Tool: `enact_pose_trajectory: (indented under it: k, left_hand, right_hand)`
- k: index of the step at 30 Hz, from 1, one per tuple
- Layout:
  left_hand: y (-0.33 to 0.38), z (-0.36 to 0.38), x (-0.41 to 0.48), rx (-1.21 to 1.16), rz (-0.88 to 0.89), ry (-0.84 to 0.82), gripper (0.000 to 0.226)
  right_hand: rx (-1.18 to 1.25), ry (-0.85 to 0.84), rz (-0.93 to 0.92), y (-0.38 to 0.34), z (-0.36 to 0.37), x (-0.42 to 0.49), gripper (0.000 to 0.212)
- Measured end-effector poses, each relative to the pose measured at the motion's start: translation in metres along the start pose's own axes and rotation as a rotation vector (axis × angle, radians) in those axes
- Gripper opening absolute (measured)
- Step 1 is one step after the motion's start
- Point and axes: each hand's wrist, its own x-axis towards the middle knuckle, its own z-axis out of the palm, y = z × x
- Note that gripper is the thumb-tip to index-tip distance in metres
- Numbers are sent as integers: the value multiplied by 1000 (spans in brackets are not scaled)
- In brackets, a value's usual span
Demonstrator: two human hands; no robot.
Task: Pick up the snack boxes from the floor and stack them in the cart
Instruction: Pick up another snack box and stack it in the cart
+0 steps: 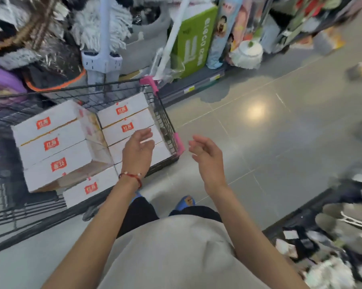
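Note:
A black wire cart (pixel 165 119) with pink corner guards stands at the left. Several white snack boxes (pixel 53 142) with red labels lie stacked inside it in two rows. My left hand (pixel 137 149), a red string bracelet on its wrist, hovers over the right-hand row of boxes with fingers loosely curled and holds nothing. My right hand (pixel 205 155) hangs in the air just right of the cart's pink corner, fingers relaxed and empty. At the far right edge, blurred boxes (pixel 361 71) lie on the grey floor.
Shelves with mops, a green carton (pixel 194 42) and rolled goods line the far side of the aisle. A rack of slippers and socks (pixel 332 226) fills the lower right. Grey tiled floor (pixel 259 126) lies open between them. My feet in blue shoes stand below the cart.

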Motion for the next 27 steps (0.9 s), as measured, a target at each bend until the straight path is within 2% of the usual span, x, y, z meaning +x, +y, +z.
enact_pose_trajectory:
  k: [8, 19, 27]
  left_hand:
    - [64, 132, 12, 43, 149, -333, 31]
    - [166, 335, 64, 93, 191, -699, 31]
    - [258, 487, 101, 154, 219, -902, 29]
  right_hand:
    - [177, 280, -12, -33, -114, 27, 23]
    - [340, 632, -23, -92, -269, 110, 23]
    - [428, 834, 11, -157, -371, 174, 22]
